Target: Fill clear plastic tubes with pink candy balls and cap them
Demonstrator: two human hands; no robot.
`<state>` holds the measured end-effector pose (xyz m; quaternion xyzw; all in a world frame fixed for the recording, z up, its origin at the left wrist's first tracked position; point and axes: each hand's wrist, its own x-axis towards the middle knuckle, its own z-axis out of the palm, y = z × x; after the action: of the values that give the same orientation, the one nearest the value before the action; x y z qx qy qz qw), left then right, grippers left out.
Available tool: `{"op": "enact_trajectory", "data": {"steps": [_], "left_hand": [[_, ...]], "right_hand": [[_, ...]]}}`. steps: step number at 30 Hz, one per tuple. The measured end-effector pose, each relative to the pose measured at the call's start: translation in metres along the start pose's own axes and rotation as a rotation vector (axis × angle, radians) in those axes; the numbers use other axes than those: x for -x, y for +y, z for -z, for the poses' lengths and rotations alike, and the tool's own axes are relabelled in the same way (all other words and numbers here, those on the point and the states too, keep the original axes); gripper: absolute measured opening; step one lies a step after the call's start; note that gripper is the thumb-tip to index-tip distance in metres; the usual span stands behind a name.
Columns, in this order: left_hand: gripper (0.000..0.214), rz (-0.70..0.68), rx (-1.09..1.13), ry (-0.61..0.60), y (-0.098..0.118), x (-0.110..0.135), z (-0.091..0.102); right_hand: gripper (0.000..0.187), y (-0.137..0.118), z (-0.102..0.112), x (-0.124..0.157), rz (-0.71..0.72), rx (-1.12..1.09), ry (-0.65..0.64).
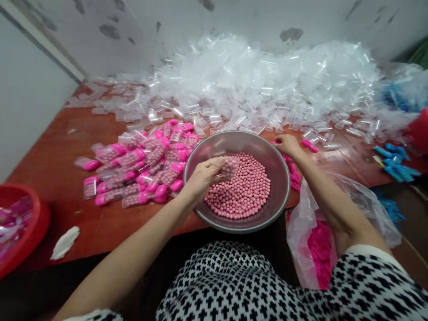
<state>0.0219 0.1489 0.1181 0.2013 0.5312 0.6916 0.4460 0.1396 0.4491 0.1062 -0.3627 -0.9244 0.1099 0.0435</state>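
Gripping bead-filled container [230, 167] in left hand [206, 174] over bowl [278, 189], toward eleven o'clock; apparently pinching pink cap [274, 142] in right hand [286, 146], two o'clock. Seemingly between filling and capping; calling next for aligning both.

1 head-worn view, looking forward and down over the wearer's top [227, 285], bowl [220, 145] close near centre, table [67, 156] around it, wall [247, 22] behind.
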Motion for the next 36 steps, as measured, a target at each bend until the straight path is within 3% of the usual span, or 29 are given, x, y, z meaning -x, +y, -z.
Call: {"op": "enact_trajectory", "data": {"steps": [3, 4, 6, 8, 11, 18, 25, 28, 32, 36], "left_hand": [[0.045, -0.059, -0.084, -0.039, -0.001, 0.005, -0.001], [0.045, -0.085, -0.122, -0.050, -0.001, 0.006, -0.002], [0.043, -0.142, -0.208, -0.080, -0.001, 0.007, -0.003], [0.039, -0.223, -0.307, -0.115, -0.001, 0.008, -0.003], [0.029, -0.352, -0.444, -0.148, -0.003, 0.010, -0.003], [0.025, -0.519, -0.531, -0.109, -0.006, 0.017, 0.001], [0.018, -0.659, -0.662, -0.111, -0.011, 0.017, 0.002], [0.022, -0.678, -0.692, -0.107, -0.010, 0.019, 0.001], [0.024, -0.633, -0.662, -0.103, -0.007, 0.018, 0.000], [0.035, -0.433, -0.363, -0.109, -0.004, 0.012, -0.001]], "right_hand": [[0.038, -0.010, 0.021, 0.028, 0.155, -0.378, 0.230], [0.038, -0.020, 0.027, 0.041, 0.248, -0.536, 0.256], [0.035, -0.048, 0.036, 0.070, 0.445, -0.716, 0.173], [0.031, -0.079, 0.038, 0.096, 0.601, -0.697, 0.092], [0.027, -0.108, 0.032, 0.116, 0.748, -0.589, 0.094], [0.024, -0.101, 0.021, 0.119, 0.818, -0.597, 0.104], [0.006, -0.105, 0.007, 0.134, 0.945, -0.503, 0.276], [0.005, -0.107, 0.006, 0.135, 1.001, -0.413, 0.281], [0.011, -0.105, 0.009, 0.129, 0.996, -0.384, 0.254], [0.025, -0.104, 0.018, 0.121, 0.818, -0.603, 0.135]]}}
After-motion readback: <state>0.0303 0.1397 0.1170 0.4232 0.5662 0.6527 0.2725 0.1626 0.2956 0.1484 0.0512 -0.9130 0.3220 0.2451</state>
